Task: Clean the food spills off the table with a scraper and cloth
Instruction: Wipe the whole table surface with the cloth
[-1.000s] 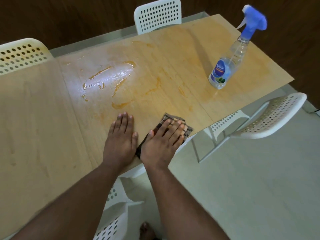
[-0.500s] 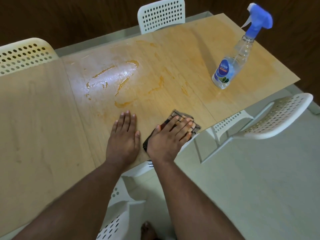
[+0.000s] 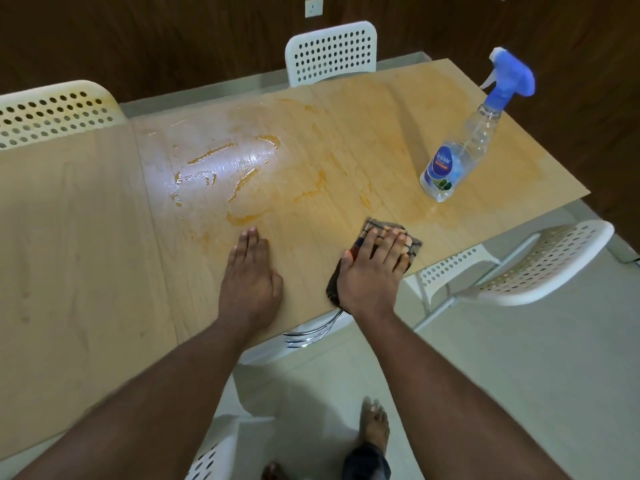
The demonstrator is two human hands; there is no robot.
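Near table point(image 3: 86, 237) front edge: right hand point(image 3: 372, 271) flat, fingers spread, pressing checked cloth point(image 3: 414, 244); left hand point(image 3: 251, 275) flat on wood, fingers together; bare tabletop beyond.

Table point(image 3: 86, 237) (stained), cloth point(image 3: 412, 245), spray bottle point(image 3: 460, 157)

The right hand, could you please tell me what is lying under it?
A folded checked cloth lies under the right hand, pressed flat on the table near its edge. Most of the cloth is covered by the palm, so any spill beneath it cannot be seen.
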